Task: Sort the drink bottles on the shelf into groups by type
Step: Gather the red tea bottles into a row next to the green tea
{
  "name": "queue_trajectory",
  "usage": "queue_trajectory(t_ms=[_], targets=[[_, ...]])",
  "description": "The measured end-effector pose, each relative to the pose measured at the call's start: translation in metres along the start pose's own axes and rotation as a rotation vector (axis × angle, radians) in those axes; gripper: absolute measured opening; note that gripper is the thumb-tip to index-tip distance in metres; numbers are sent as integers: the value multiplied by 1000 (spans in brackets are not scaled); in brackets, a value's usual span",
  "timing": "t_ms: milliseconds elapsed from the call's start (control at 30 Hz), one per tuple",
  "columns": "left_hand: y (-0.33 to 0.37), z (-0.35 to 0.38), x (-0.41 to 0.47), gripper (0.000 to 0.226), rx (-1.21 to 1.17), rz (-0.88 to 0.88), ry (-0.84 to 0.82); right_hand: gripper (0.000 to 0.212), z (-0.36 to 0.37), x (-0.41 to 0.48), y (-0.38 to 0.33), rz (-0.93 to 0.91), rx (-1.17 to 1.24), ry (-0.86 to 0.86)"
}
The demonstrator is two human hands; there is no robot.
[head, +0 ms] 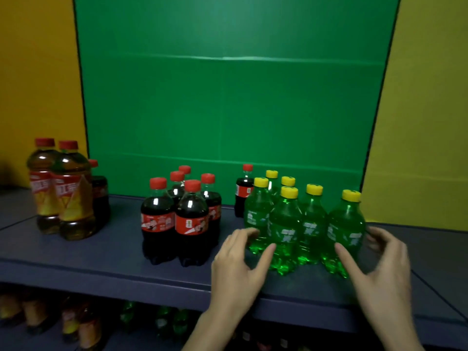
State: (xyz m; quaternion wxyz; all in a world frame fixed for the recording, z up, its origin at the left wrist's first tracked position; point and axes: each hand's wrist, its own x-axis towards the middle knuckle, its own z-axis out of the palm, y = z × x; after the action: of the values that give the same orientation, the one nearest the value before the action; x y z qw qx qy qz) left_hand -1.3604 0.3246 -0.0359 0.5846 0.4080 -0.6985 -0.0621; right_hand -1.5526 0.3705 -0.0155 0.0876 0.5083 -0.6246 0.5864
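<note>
Our left hand and right hand, both spread and empty, flanked the green bottles at nine and three o'clock; we judged them full, slick, best gripped mid-body.

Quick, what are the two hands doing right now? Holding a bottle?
Left hand: open, fingers spread by the green bottles, holding none.
Right hand: open, cupped beside the same bottles, holding none.
</note>
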Motion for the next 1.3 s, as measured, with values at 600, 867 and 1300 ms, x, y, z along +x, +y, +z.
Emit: queue_trajectory(t_ms=[600,867,1300], targets=[[-152,-299,-12,14,447,-174,267,19,180,-130,-221,-270,460,-611],[-243,-349,38,50,294,-253,64,48,297,-145,-298,-89,451,-546],[-298,-320,117,61,14,-439,-126,71,378,-136,-314,102,345,-554]])
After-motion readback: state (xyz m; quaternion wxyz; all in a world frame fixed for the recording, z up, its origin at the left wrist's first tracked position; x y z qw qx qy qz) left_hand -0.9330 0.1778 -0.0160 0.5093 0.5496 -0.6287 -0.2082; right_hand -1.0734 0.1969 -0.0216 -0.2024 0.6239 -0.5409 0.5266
